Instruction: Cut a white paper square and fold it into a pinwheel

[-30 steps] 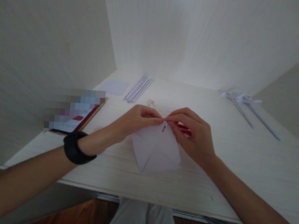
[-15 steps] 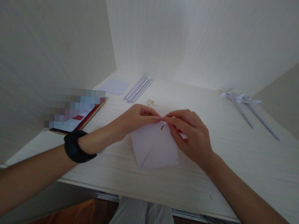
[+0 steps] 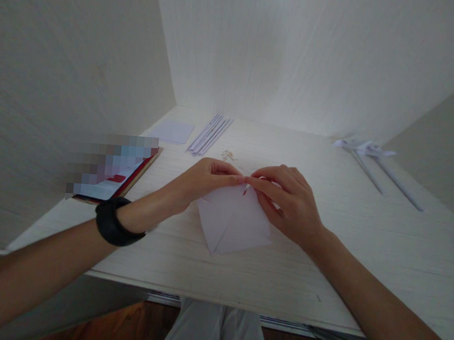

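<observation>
Both hands meet at the table's middle over a creased sheet of white paper (image 3: 236, 220). My left hand (image 3: 213, 177) pinches the paper's upper edge between thumb and fingers. Against its fingertips, my right hand (image 3: 289, 201) is closed in a pinch at the same edge. Just under the fingertips shows a small red-and-white piece (image 3: 246, 189), too small to name; whether it is print on the paper or a separate item, I cannot tell. Right behind the hands lies a little heap of thin tan bits (image 3: 228, 154). A black band circles my left wrist.
Several thin white paper sticks (image 3: 210, 135) lie at the back, beside a flat white paper square (image 3: 172, 131). A tablet-like device (image 3: 118, 178) with a blurred screen leans at the left wall. Two paper pinwheels on sticks (image 3: 397, 181) lie at the right. White panels enclose the back and sides.
The view has shifted very slightly. My hands keep the same pinch on the paper, with only a tiny movement at the fingertips.
</observation>
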`<state>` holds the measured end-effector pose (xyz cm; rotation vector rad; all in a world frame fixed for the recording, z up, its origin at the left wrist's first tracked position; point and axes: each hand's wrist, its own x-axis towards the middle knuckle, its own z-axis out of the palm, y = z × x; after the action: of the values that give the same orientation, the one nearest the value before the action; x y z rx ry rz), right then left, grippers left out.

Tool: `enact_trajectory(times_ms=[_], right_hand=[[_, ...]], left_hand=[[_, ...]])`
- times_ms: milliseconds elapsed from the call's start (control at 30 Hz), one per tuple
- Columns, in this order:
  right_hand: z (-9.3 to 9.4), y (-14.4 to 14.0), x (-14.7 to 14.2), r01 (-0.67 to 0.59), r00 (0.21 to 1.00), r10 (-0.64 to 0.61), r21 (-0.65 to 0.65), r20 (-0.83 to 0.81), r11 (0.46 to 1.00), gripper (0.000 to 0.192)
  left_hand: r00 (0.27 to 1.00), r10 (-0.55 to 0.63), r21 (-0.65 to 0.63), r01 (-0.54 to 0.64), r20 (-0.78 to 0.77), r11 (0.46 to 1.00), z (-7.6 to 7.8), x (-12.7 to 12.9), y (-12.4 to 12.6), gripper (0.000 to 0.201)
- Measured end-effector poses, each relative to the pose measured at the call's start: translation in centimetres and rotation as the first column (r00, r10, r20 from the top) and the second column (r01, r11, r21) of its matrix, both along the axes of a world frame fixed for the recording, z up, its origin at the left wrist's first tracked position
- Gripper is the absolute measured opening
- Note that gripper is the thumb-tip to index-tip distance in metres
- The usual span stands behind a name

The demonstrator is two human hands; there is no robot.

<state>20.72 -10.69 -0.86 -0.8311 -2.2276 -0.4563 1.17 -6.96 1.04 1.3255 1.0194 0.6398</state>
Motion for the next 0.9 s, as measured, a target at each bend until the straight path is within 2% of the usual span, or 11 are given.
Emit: enact_trajectory(times_ms=[533,733,900], right_hand=[[0.19,-0.26,0.16,0.016,0.999,-0.016,0.007,0.032,1.0,0.02],[0.31,-0.55,-0.09,0.018,0.995,-0.032,-0.139,-0.098,0.99,0.018],[0.66,-0.5,-0.6,-0.035,0.941,-0.088,-0.353,-0.328,0.935,0.008]], left_hand=[[0.997,-0.053,-0.005,0.053,0.057,0.999,-0.15,-0.29,0.18,0.012],[0.996,-0.053,0.034,0.051,0.07,0.998,-0.16,-0.14,0.1,0.007],[0.994,-0.096,0.154,0.086,0.059,0.984,-0.32,-0.1,0.16,0.009]])
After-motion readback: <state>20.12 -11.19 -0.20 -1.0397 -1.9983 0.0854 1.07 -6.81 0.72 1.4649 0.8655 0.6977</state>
